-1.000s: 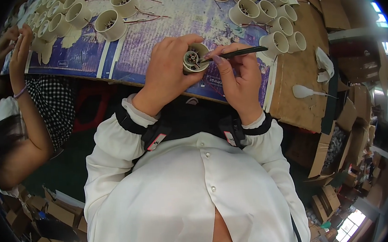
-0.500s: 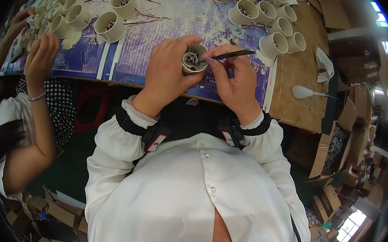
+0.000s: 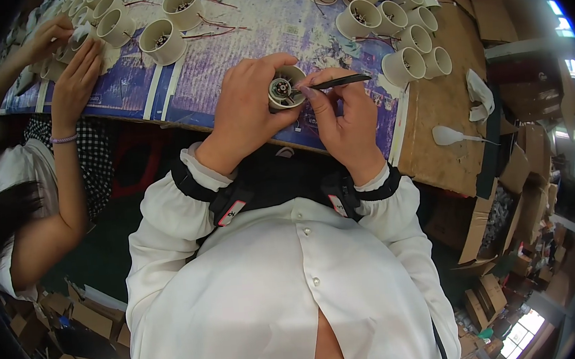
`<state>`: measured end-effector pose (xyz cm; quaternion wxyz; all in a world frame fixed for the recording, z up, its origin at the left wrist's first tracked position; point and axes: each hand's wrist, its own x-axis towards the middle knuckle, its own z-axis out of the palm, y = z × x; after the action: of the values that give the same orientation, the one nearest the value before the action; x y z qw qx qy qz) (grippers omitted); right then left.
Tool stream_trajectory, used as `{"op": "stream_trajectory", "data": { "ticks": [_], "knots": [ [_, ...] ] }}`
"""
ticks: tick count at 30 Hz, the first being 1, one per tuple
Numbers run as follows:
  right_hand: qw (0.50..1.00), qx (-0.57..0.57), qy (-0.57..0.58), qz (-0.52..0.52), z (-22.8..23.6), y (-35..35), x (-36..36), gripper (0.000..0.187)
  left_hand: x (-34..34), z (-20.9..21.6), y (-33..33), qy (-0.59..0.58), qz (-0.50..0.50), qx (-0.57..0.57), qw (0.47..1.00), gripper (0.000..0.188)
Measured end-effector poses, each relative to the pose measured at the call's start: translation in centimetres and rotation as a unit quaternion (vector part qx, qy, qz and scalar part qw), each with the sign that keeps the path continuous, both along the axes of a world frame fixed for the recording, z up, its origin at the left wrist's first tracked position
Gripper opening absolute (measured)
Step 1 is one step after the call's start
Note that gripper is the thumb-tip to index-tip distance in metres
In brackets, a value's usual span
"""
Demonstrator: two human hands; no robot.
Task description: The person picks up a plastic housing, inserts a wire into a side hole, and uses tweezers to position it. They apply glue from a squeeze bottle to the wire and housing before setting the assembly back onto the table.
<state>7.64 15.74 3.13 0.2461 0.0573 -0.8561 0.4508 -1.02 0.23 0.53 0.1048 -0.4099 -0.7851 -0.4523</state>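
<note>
My left fingers [image 3: 280, 60] grasped the cream cup [image 3: 297, 75] within their curl; just beside it, my right fingers [image 3: 324, 110] pinched the black tool [image 3: 350, 79], whose half-hidden tip, probably inside, required light guidance.

Left hand [image 3: 243, 105]: cupped | right hand [image 3: 348, 119]: pinching | forearms [image 3: 179, 189]: angled inward

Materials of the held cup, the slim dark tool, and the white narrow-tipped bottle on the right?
Cup in the left hand: probably moulded plastic, satin off-white; smooth, even walls.
Tool in the right hand: coated metal or hard plastic; dark with a faint sheen, can't tell which.
Bottle: likely soft plastic, milky finish; rounded body. Its thin tip's material is unclear.
</note>
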Motion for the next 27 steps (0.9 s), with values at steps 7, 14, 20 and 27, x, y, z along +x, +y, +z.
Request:
{"op": "stream_trajectory", "data": {
  "ticks": [7, 14, 20, 27],
  "knots": [
    [0.997, 0.069, 0.012, 0.016, 0.21, 0.02, 0.08, 0.017, 0.04, -0.23, 0.04, -0.008, 0.004, 0.022, 1.000, 0.060],
    [0.998, -0.054, -0.017, 0.005, 0.04, -0.04, 0.25, 0.016, 0.05, 0.02, -0.06, 0.009, 0.004, -0.002, 1.000, 0.058],
    [1.000, -0.028, -0.011, 0.004, -0.03, 0.05, 0.07, 0.016, 0.03, 0.05, -0.03, 0.004, 0.003, -0.004, 1.000, 0.059],
    [1.000, -0.007, -0.010, -0.006, -0.04, -0.26, 0.10, 0.016, 0.15, -0.06, -0.11, 0.009, 0.008, -0.007, 1.000, 0.061]
  ]
}}
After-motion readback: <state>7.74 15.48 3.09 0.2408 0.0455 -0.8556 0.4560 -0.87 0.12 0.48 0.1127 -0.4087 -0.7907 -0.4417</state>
